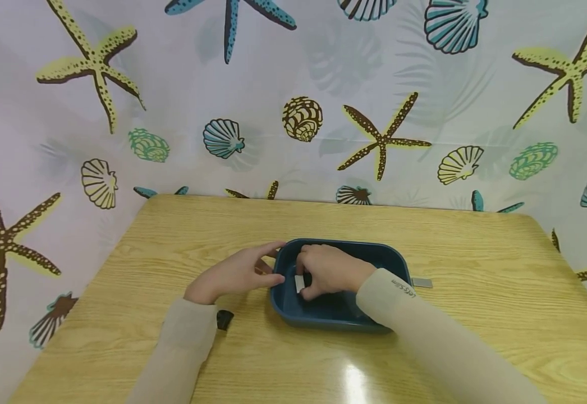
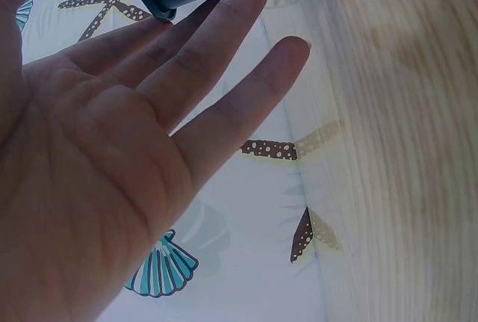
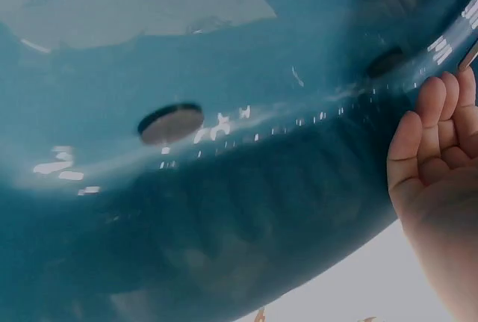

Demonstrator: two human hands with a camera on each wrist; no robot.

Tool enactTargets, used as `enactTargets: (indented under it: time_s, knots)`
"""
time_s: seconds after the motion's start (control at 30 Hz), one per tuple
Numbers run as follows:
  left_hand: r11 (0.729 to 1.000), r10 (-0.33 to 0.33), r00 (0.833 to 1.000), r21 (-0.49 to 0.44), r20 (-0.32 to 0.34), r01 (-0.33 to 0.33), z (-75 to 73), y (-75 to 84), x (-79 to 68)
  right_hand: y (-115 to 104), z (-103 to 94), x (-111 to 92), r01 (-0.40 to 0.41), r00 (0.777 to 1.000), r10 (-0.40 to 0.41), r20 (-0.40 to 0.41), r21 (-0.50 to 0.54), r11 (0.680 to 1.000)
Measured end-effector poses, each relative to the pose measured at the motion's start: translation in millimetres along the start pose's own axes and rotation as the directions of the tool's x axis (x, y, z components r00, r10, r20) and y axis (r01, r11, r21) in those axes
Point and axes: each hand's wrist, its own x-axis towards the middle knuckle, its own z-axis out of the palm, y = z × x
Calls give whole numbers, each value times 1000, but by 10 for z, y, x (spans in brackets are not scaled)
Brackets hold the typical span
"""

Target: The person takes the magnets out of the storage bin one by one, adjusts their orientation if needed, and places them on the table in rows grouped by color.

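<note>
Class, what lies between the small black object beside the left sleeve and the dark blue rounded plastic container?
Only bare yellowish wood-grain tabletop, shown in the head view, between the black object and the container.

Between your left hand (image 1: 243, 271) and right hand (image 1: 331, 270), the blue bin wall (image 1: 279, 301) obstructs you; above both, you have room.

A home or a home-like corner is suggested, though the kind of room cannot be told for certain. A pale sheet or wall covering (image 1: 182, 95), printed with seaside motifs, is seen from nine through twelve to three o'clock; a yellow starfish (image 1: 96, 66) is shown at ten, a blue shell (image 1: 453, 23) at one. Below it a wood-grain desk (image 1: 253, 362) is placed, and at five o'clock a plain, dark blue household-type tub (image 1: 324, 323) is set on it.
</note>
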Motion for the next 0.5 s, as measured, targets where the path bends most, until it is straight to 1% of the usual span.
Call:
enactTargets:
  time_s: [0.1,0.23,0.5]
  knots:
    - [1000,-9,1000,5,-7,9,5,-13,4,24,-39,-38,-12,1000,12,-8,23,1000]
    - [1000,2,1000,17,-7,-2,6,-2,4,61,-80,-102,-12,1000,12,-16,28,1000]
    - [999,-3,1000,32,-16,3,9,14,0,98,-249,-266,-24,998,26,-53,44,999]
